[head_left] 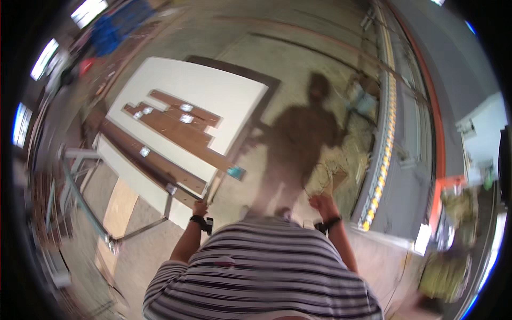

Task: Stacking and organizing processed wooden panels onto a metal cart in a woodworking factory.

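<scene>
Currently, I'm watching both bare hands from above, and the left hand [199, 208] is sitting right at the near end of a long dark-brown strip panel [156, 165]. Its fingers are bending in by that end, but blur is keeping me from telling whether they're gripping it or just touching. The right hand [322, 202] is hanging well apart, over on the right; its fingers are looking loosely curled, and I'm seeing nothing clearly held in it, though I can't tell for sure.

So the relation I'm minding is this: the strip panel is lying ahead and to the left, its long axis running slantwise from the left hand out toward the far left. The left hand is plainly the nearer one, and I'm judging that the right would be needing to cross in front of the body to reach it.

Beyond that strip, shorter brown strips [184, 136] are lying at much the same slant on a broad white panel [234, 101], one of them showing a teal patch [234, 172] at its near end. Farther out, a metal frame [80, 197] is standing to the left, while a row of yellow rollers [385, 160] is running along the right.
</scene>
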Tool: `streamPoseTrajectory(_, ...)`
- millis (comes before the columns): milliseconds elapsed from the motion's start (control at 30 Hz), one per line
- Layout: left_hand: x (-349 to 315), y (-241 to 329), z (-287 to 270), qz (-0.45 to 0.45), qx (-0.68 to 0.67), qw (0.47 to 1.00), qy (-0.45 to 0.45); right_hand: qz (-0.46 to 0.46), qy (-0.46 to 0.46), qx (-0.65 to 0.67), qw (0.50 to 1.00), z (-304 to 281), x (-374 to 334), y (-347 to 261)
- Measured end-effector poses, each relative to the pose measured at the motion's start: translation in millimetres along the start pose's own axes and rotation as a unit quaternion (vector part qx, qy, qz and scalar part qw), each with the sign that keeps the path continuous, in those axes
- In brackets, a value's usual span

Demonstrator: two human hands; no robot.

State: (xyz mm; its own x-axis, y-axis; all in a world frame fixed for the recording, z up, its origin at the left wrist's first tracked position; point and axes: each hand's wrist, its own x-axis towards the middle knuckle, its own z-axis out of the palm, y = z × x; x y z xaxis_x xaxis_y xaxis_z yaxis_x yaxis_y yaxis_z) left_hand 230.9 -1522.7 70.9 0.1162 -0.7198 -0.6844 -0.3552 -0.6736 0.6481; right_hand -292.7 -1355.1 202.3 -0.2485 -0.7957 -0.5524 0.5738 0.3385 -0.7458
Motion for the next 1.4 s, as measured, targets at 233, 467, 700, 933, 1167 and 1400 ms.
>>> streamPoseTrajectory(233, -7.6, 19.5, -8.9, -0.017, -0.098, 0.99, -0.102, -0.038, -0.027, 0.343, 0.938, 34.6, 22.8, -109.7)
streamPoseTrajectory(467, -35.1, 31.6, 9.7, -0.049, -0.105, 0.987, -0.115, -0.072, -0.056, 0.408, 0.908, 19.5, 25.5, -131.9)
streamPoseTrajectory(700, -56.0, 41.6, 25.5, 0.012, -0.078, 0.992, -0.098, -0.207, -0.293, 0.299, 0.884, 69.8, -35.3, -197.9)
streamPoseTrajectory(933, -12.2, 0.5, 4.9, -0.008, -0.145, 0.972, -0.183, -0.283, -0.455, 0.242, 0.809, 89.5, -56.5, -226.6)
streamPoseTrajectory(1167, -24.3, 12.4, 12.3, 0.13, -0.017, 0.954, -0.27, -0.29, -0.501, 0.267, 0.771, 90.7, -52.1, -235.3)
streamPoseTrajectory(1400, -51.6, 37.1, 33.9, -0.006, -0.073, 0.982, -0.171, -0.25, -0.377, 0.32, 0.832, 64.7, -14.4, -233.7)
